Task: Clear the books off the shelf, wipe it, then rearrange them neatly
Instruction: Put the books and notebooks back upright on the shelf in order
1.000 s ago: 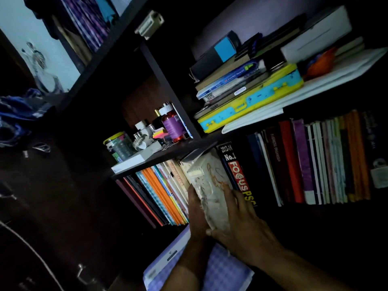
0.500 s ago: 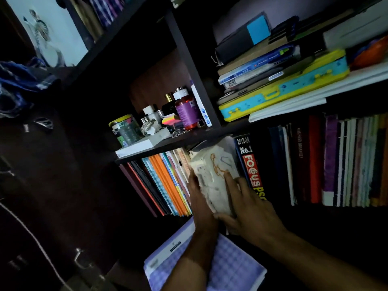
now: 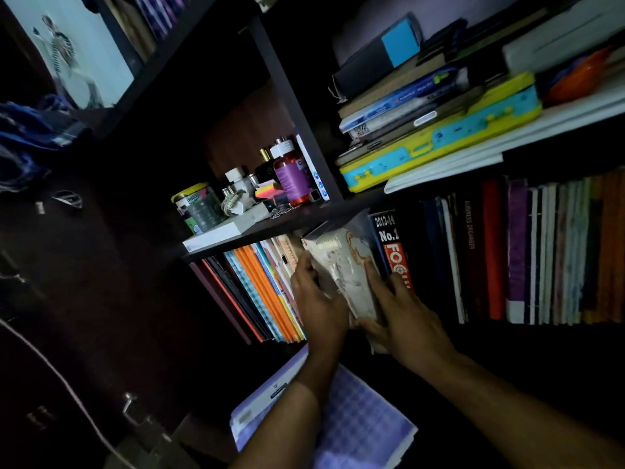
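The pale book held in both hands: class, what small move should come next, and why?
Probably slide the pale book further out toward the person. Both the left hand and the right hand grip it, and its top still sits under the shelf board between neighbouring books.

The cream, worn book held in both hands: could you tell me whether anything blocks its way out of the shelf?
Nothing visible does. The left hand and right hand grip the cream, worn book, tilted between the orange notebooks and the black FOCUS book; its top sits close under the dark shelf board.
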{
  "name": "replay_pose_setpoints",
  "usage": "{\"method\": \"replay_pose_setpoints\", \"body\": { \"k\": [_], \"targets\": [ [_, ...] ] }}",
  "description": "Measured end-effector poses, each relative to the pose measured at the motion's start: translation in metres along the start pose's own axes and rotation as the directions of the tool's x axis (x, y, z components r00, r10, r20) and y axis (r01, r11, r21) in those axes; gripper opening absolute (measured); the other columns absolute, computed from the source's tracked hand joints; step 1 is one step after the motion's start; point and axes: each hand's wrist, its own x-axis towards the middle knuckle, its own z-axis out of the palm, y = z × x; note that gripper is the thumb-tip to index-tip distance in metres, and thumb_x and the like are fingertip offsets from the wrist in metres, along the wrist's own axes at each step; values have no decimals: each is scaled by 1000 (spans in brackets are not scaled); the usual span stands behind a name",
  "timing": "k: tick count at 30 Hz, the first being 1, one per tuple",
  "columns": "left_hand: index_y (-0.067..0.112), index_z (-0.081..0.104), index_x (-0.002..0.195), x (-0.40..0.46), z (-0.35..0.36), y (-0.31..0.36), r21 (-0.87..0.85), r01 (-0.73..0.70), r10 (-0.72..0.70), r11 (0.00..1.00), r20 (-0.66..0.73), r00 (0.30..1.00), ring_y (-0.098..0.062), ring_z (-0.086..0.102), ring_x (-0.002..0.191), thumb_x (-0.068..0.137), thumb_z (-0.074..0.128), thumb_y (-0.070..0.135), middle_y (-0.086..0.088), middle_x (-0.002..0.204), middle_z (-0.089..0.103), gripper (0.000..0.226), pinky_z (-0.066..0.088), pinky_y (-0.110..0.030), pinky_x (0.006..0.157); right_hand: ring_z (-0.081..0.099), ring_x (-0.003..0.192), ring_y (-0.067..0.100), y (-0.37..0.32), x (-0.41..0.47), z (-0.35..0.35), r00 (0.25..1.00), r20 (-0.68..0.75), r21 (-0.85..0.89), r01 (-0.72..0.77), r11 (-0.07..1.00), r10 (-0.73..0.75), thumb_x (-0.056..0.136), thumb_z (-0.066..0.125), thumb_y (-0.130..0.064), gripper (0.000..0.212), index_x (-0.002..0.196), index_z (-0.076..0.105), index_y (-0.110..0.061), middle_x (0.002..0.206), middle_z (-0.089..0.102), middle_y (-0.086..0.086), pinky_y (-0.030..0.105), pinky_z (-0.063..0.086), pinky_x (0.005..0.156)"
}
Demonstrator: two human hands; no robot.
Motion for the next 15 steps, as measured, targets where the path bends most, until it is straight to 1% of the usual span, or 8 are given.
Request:
{"method": "replay_pose_setpoints", "body": {
  "k": [2,3,4,6,8,10,12,15],
  "targets": [
    [24,44,150,1,-3,8,-5,54,-54,999,28,998,-17,58,110,87,70,5,-4,130,50,71,42,-4,85,52,126,27,1,1,-1,1000,-11,-28,-19,999,18,95,60,-51,96,159,-10,-38,146,37,3,40,50,93],
    [23,44,150,1,-4,13,-23,83,-82,996,32,996,-18,56,110,88,67,4,-4,129,49,69,37,0,80,55,124,27,0,1,-2,999,-20,-39,-27,999,26,95,60,-49,96,160,-10,-38,146,43,2,39,50,93],
    [23,45,150,1,-5,21,-18,98,-98,995,37,995,-20,55,111,89,66,5,-5,128,49,67,37,-3,81,58,122,26,0,1,-3,999,-29,-47,-36,998,35,95,61,-48,96,160,-10,-38,145,49,2,38,49,92],
    [24,44,148,-4,-6,31,-1,125,-125,992,50,991,-22,55,118,91,66,13,-4,131,48,62,41,-19,89,62,118,27,0,2,-3,997,-46,-56,-58,997,55,95,62,-45,95,160,-6,-39,139,58,3,36,49,89],
    [23,41,148,-10,-5,34,38,110,-113,993,71,991,-23,52,122,93,63,24,-4,136,44,60,42,-29,92,62,118,27,0,2,-4,996,-58,-18,-73,997,72,94,64,-42,95,160,-4,-42,136,60,3,37,50,89],
    [21,40,146,-11,-2,31,74,84,-87,994,42,995,-26,50,123,89,59,37,-6,136,43,63,46,-37,98,56,124,25,2,3,-4,995,-78,15,-58,998,59,91,67,-42,96,160,0,-41,138,57,2,39,51,92],
    [18,41,144,-10,0,28,88,74,-75,993,5,997,-29,50,124,86,59,41,-8,135,48,65,46,-45,101,53,127,23,1,4,-4,994,-98,41,-48,998,52,89,70,-42,93,159,10,-39,140,52,-1,40,52,92],
    [22,44,140,-9,0,29,77,77,-75,994,-22,997,-30,59,117,82,55,50,-4,129,61,65,51,-48,94,62,114,30,1,3,-2,985,-169,77,-8,997,21,84,75,-31,69,134,28,-37,137,42,-3,44,55,82]
  ]
}}
